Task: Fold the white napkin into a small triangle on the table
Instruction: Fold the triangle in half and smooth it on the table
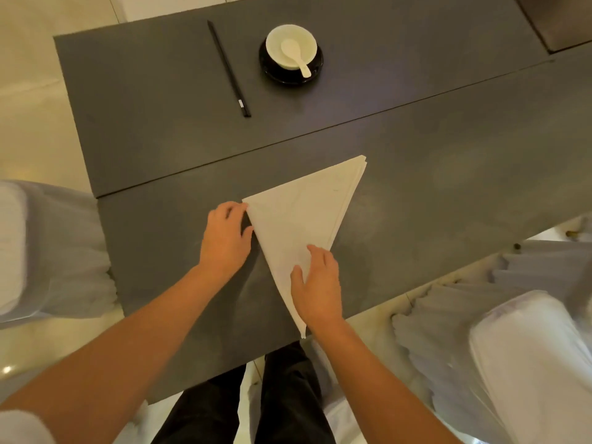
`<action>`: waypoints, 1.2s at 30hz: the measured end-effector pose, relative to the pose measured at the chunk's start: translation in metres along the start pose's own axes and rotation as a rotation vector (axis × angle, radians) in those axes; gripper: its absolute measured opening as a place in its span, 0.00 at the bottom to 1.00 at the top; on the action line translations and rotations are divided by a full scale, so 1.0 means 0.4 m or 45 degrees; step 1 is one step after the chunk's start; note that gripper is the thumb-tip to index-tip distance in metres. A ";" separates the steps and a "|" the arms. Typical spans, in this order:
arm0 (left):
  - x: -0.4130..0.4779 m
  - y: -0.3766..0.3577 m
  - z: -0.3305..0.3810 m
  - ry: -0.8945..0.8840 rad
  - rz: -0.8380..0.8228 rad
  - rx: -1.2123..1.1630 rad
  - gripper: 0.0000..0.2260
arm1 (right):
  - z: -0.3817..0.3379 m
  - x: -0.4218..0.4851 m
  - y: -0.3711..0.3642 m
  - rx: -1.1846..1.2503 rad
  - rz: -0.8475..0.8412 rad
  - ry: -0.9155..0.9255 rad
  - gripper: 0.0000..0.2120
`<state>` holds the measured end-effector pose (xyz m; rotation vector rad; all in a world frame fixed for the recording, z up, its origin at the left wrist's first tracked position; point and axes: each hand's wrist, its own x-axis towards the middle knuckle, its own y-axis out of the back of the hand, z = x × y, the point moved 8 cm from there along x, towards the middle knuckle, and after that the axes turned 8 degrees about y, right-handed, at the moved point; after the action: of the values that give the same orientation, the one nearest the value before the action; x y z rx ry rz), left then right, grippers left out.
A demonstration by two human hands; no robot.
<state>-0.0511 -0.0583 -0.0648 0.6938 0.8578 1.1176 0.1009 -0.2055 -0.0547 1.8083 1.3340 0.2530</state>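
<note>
The white napkin (pixel 301 213) lies flat on the dark grey table (pixel 448 174) as a layered triangle, one tip pointing at me near the front edge. My left hand (pixel 226 237) rests on the table at the napkin's left corner, fingertips touching its edge. My right hand (pixel 317 285) lies flat on the lower part of the napkin, fingers spread, pressing it down.
A pair of black chopsticks (pixel 229 68) lies at the back left. A white bowl with a white spoon (pixel 292 46) stands on a black saucer (pixel 315 67) at the back. Grey-covered chairs stand at the left (pixel 48 251) and right (pixel 512 331).
</note>
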 end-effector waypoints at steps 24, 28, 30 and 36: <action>0.027 -0.059 -0.097 -0.780 -0.372 0.951 0.34 | 0.071 -0.183 -0.213 -0.805 -0.210 0.139 0.36; -0.031 -0.027 -0.107 -0.662 -0.390 1.002 0.37 | 0.102 -0.141 -0.151 -0.935 -0.291 0.197 0.34; -0.077 -0.004 -0.116 -0.558 -0.365 1.015 0.38 | 0.110 -0.106 -0.116 -1.019 -0.322 0.202 0.33; -0.249 -0.005 -0.119 -0.522 -0.315 1.015 0.35 | -0.012 -0.009 -0.087 -0.974 -0.239 0.008 0.30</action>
<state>-0.1106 -0.1513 -0.0675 1.3738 0.9909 0.3527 0.0725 -0.2038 -0.0758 1.0366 1.1775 0.5756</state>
